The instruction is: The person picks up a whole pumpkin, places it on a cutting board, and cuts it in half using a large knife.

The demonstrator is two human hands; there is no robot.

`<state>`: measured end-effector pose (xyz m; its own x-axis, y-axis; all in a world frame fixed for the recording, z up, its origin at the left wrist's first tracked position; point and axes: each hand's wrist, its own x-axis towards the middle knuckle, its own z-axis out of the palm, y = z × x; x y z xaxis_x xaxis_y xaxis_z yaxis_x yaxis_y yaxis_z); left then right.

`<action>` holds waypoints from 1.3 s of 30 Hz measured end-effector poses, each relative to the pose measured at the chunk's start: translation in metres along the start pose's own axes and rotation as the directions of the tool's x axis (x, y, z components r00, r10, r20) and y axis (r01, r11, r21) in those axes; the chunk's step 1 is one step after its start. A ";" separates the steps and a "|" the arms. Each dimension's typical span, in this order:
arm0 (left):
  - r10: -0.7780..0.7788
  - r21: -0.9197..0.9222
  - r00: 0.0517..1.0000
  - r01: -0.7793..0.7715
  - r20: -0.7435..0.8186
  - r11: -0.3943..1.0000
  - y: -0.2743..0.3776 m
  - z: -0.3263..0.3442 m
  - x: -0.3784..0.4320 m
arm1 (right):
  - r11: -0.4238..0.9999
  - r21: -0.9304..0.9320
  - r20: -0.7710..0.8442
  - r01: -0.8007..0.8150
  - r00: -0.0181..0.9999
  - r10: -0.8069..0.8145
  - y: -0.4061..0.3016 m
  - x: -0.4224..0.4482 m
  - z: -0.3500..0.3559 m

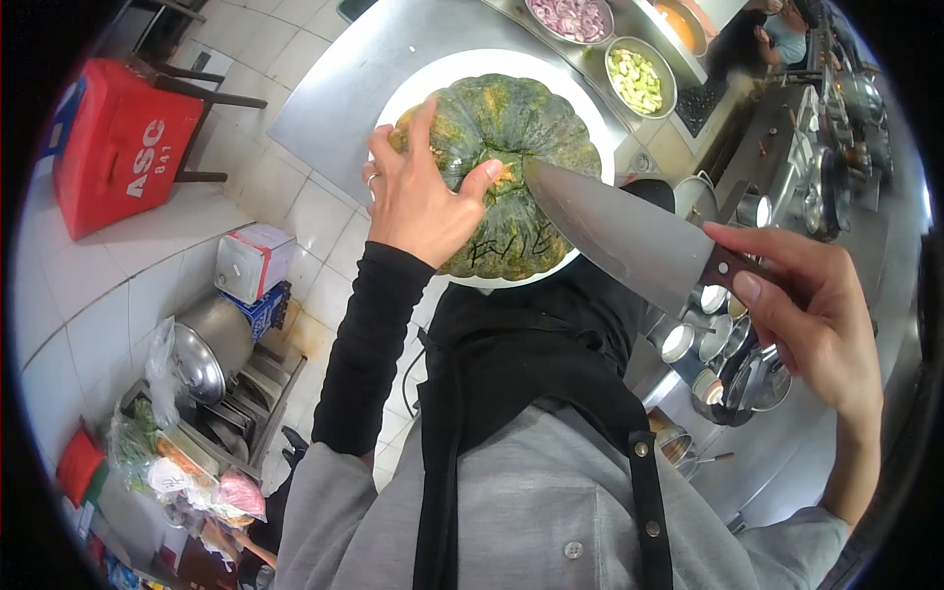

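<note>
A ribbed green and orange pumpkin (pixel 546 110) rests stem side up on a round white cutting board (pixel 398 81). My left hand (pixel 431 188) lies spread over the pumpkin's left side, its thumb beside the stem. My right hand (pixel 804 302) grips the dark wooden handle of a broad kitchen knife (pixel 627 228). The blade's tip is at the pumpkin's top, just right of the stem; whether it has entered the rind I cannot tell. Handwritten marks show on the near side of the rind.
Beneath the board is a steel table (pixel 332 103). Bowls of sliced red onion (pixel 571 18) and diced green vegetable (pixel 634 81) stand at the far right. A red crate (pixel 122 147) sits at left. Pots (pixel 737 339) line the right counter. Other people are at far right and lower left.
</note>
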<state>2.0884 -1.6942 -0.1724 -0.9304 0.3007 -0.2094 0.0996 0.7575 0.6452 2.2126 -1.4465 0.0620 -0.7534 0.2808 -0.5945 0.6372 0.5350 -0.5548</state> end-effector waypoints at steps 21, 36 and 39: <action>-0.032 -0.029 0.998 0.031 -0.056 0.999 0.003 0.001 -0.002 | 0.998 0.001 0.471 0.059 0.881 -0.053 0.025 0.141 -0.085; -0.023 -0.005 0.999 0.023 -0.046 1.000 0.001 0.003 -0.003 | 0.917 -0.387 0.265 0.096 0.964 0.011 -0.084 0.037 -0.026; -0.025 0.026 0.999 0.026 -0.033 0.999 0.005 0.003 -0.005 | 0.958 -0.286 0.258 0.031 0.965 0.046 -0.070 0.035 -0.032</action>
<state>2.0943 -1.6896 -0.1706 -0.9439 0.2622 -0.2009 0.0847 0.7800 0.6201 2.1369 -1.4481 0.0988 -0.6564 0.0902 -0.7490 0.5404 0.7490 -0.3834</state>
